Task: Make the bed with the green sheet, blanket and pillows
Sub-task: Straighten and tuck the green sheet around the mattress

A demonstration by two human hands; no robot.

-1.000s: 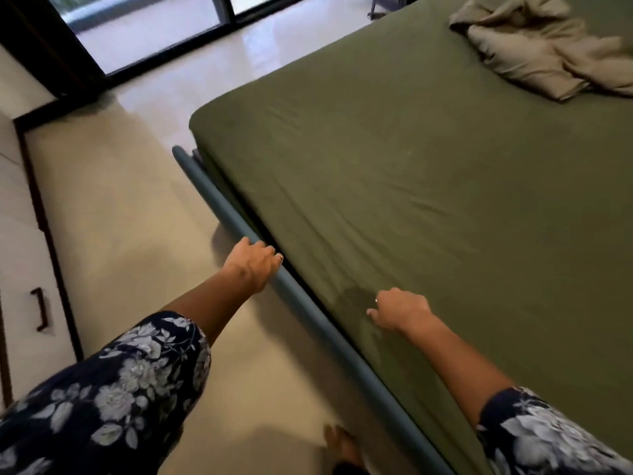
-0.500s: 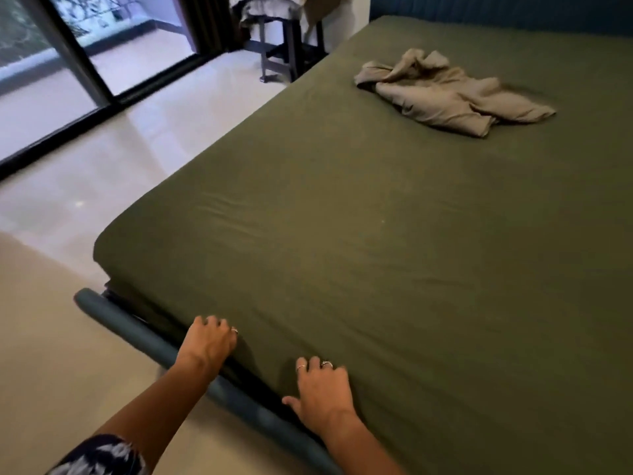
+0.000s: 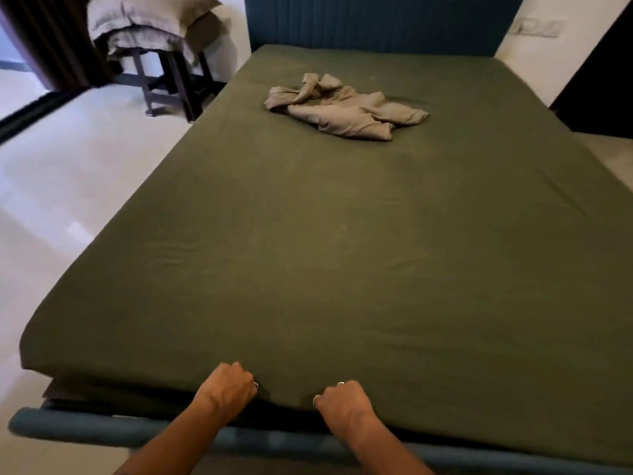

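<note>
At the foot of the bed, the green sheet (image 3: 342,255) is lying stretched over the mattress, its long axis running away from you toward the headboard (image 3: 376,22). You are curling both hands into its near edge: left hand (image 3: 228,389) and right hand (image 3: 344,404) gripping fabric side by side, equally near. Tucking downward looks next; a crumpled beige cloth (image 3: 346,108) is lying far up the bed.

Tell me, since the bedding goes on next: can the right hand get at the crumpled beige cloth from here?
Probably not: the right hand grips the green sheet at the foot edge, while the beige cloth lies far up near the headboard.
</note>
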